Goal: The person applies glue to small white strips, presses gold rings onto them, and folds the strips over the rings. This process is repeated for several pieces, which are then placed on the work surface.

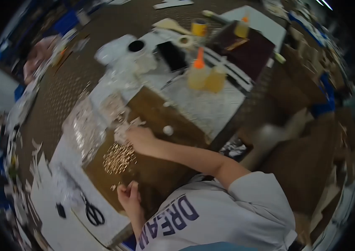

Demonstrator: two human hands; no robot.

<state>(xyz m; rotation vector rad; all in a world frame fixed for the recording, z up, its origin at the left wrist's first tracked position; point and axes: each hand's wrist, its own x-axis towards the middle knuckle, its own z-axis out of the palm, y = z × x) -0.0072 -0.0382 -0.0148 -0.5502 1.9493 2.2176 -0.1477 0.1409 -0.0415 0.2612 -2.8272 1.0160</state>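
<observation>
My right hand reaches over a brown board and touches a small heap of pale pink pieces. Its fingertips are blurred and partly hidden among them. Right below that hand lies a pile of small gold-coloured metal parts. My left hand is near the board's lower edge, thumb and fingers pressed together; whatever they may hold is too small to make out. Beside it lies a tiny pale piece. Clear bags of pale pink pieces rest left of the board.
Black scissors lie at lower left. Beyond the board stand an orange-tipped glue bottle, a yellowish jar and a yellow tin. A black phone-like slab and a tape roll are nearby. Brown sheets lie right.
</observation>
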